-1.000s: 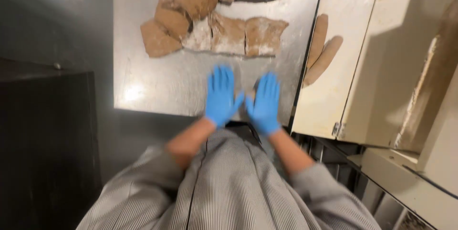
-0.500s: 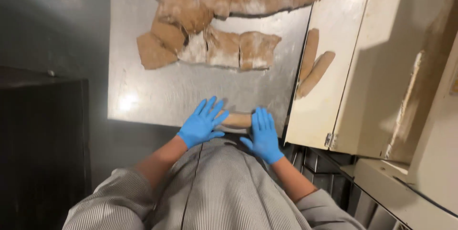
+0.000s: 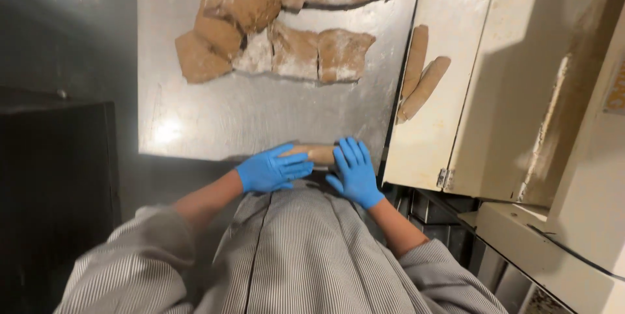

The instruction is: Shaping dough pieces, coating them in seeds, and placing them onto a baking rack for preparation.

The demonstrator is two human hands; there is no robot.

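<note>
Both my hands wear blue gloves. My left hand [image 3: 272,169] and my right hand [image 3: 353,172] lie flat on the two ends of a brown dough roll [image 3: 318,154] at the near edge of the steel table [image 3: 215,122]. The fingers are spread and press down on the roll; only its middle shows between the hands. Further back on the table lie several cut, floured dough pieces [image 3: 296,53].
Two shaped dough rolls [image 3: 422,79] rest on a cream-coloured board [image 3: 449,47] to the right of the table. A cream machine housing [image 3: 573,125] stands further right. A dark cabinet [image 3: 55,177] is at the left. My striped coat fills the foreground.
My hands have drawn back from the middle of the table to its near edge and spread apart. The dough under them has become a longer roll.
</note>
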